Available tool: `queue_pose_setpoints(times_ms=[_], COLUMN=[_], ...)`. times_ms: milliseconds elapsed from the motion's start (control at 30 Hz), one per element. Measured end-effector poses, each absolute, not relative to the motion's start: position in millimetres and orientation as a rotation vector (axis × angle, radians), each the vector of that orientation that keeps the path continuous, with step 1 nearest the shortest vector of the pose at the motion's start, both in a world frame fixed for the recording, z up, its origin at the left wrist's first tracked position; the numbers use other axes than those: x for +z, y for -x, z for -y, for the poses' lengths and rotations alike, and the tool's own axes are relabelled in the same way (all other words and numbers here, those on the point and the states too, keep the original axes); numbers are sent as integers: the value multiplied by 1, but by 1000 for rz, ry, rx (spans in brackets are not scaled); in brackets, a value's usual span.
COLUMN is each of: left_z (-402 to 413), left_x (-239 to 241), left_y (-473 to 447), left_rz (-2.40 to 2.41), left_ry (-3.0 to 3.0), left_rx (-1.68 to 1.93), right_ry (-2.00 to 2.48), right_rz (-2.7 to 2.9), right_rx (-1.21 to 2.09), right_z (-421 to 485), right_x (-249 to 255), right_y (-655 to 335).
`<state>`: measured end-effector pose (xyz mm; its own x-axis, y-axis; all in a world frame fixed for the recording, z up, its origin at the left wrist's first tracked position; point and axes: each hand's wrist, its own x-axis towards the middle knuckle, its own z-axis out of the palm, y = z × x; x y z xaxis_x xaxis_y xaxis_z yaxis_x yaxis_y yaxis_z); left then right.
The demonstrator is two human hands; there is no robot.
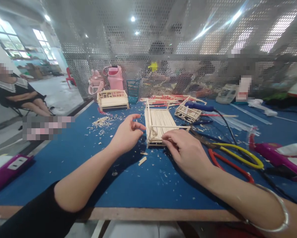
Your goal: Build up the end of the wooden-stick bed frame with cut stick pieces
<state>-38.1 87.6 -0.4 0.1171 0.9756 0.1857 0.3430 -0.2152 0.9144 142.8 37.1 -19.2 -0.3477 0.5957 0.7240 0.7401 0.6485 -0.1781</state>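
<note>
A small model of pale wooden sticks, with a slatted floor and raised end frames, sits on the blue tabletop in front of me. My left hand is beside its left side, thumb and fingers apart, with fingertips close to the corner post. At the model's near right corner, my right hand has its fingertips pinched together against the front edge. What lies between those fingertips is hidden. One thin stick runs across the near end, just above the right hand.
Pliers with yellow and red handles and a purple glue gun lie right. Behind are a stick bench, another stick model, a blue-handled tool and loose sticks. A purple power strip is left; a person sits beyond.
</note>
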Motion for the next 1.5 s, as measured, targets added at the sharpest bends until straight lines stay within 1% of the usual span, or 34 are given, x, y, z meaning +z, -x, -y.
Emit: queue_pose_setpoints(times_ms=[133, 267, 400, 500, 733, 967, 1500], left_z=[-76, -70, -65, -64, -69, -72, -72], left_x=[-1, -3, -5, -4, -7, -9, -10], left_y=[38, 34, 29, 27, 26, 24, 25], left_rz=[-1126, -1159, -1264, -1309, -1298, -1161, -1156], left_ry=[-1736, -1756, -1799, -1913, -1997, -1812, -1808], left_rx=[1013, 972, 911, 867, 820, 848, 855], right_ry=[1086, 1106, 1217, 1193, 1175, 1186, 1191], right_rz=[2041, 1983, 1963, 1921, 1867, 1854, 1910], right_rx=[-304, -298, -125, 38, 121, 130, 77], right_z=[-38, -37, -39, -42, -48, -48, -49], right_x=[-20, -21, -22, -22, -22, -21, -21], right_y=[-142, -141, -140, -137, -135, -134, -134])
